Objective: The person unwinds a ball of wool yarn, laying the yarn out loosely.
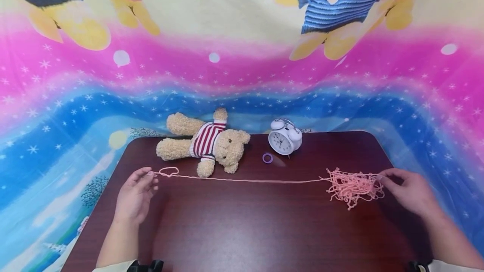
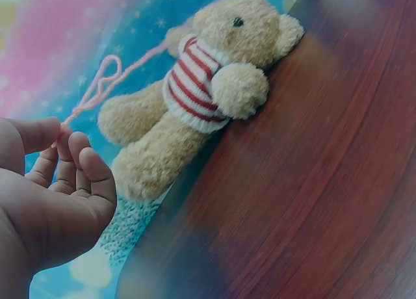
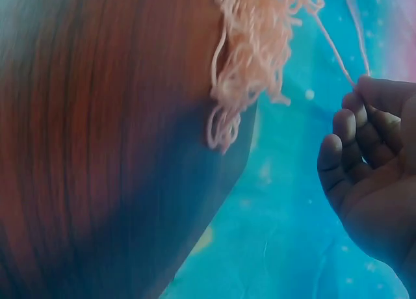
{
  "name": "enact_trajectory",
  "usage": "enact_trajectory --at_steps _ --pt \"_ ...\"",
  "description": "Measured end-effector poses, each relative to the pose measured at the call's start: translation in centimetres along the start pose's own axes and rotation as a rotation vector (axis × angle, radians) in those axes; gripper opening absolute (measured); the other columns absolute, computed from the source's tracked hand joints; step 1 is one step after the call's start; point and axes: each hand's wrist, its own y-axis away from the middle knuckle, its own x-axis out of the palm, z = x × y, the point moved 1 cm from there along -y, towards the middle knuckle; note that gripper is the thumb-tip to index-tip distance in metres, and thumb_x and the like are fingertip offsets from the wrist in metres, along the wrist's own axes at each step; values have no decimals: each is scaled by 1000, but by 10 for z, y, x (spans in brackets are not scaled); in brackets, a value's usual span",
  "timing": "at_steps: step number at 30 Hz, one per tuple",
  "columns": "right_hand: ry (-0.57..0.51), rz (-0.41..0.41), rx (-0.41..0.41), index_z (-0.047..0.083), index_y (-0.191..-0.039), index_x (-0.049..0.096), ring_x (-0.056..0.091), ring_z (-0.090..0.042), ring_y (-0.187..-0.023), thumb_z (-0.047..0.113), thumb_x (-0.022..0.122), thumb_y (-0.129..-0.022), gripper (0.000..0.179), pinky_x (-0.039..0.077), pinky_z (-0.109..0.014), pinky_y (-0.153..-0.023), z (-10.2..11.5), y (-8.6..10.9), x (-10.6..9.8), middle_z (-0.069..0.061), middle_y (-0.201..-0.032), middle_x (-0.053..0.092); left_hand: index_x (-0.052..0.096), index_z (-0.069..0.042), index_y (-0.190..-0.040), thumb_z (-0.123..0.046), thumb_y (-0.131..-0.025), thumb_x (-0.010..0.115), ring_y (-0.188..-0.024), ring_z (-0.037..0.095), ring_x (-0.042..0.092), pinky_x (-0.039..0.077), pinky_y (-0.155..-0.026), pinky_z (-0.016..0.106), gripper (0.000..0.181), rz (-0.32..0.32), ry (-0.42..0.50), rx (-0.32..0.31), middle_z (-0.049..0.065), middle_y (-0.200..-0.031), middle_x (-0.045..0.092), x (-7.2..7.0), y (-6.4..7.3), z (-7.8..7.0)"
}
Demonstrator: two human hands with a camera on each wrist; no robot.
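Note:
A pink length of yarn (image 1: 249,180) runs nearly level between the two hands, above the table. At its left end my left hand (image 1: 133,196) pinches it between thumb and forefinger, beside a small loop; the left wrist view shows the same pinch on the yarn (image 2: 97,97). My right hand (image 1: 408,188) pinches strands at the other end between thumb and fingertips. Just inward of it hangs a tangled bunch of pink yarn (image 1: 353,186), with loose loops drooping below the strand. In the right wrist view, two strands run from the bunch (image 3: 253,45) to the fingertips.
A teddy bear (image 1: 208,144) in a red-and-white striped top lies on the dark wooden table (image 1: 234,230), behind the yarn. Right of it are a purple ring (image 1: 267,158) and a white alarm clock (image 1: 284,137). A printed cloth (image 1: 234,83) hangs behind and around the table.

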Motion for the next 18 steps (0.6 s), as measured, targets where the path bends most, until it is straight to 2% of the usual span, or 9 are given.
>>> enact_trajectory --at_steps 3,4,13,18 --pt "25 28 36 9 -113 75 63 -55 -100 35 67 -101 30 47 -44 -72 -10 1 -4 -33 -114 69 67 -17 -109 -9 -103 64 -87 10 64 55 -76 22 10 -8 41 21 -5 -95 67 -10 1 -4" --pt "33 33 46 8 -114 74 60 -60 -106 36 66 -101 32 47 -48 -73 -14 1 -5 -35 -117 68 67 -17 -109 -9 -103 64 -86 10 65 55 -75 22 10 -13 54 26 -4 -94 67 -14 1 -6" --pt "86 54 137 3 -121 71 54 -65 -109 42 63 -103 44 47 -65 -78 -50 2 -9 -40 -126 61 65 -15 -109 -9 -104 62 -86 11 66 55 -75 23 9 -53 102 38 -3 -96 67 -41 3 -19" --pt "100 55 186 0 -121 70 53 -66 -110 43 62 -103 47 47 -66 -80 -62 1 -10 -42 -128 57 64 -13 -111 -11 -103 64 -89 11 66 57 -78 23 8 -88 81 37 -3 -99 64 -52 4 -21"
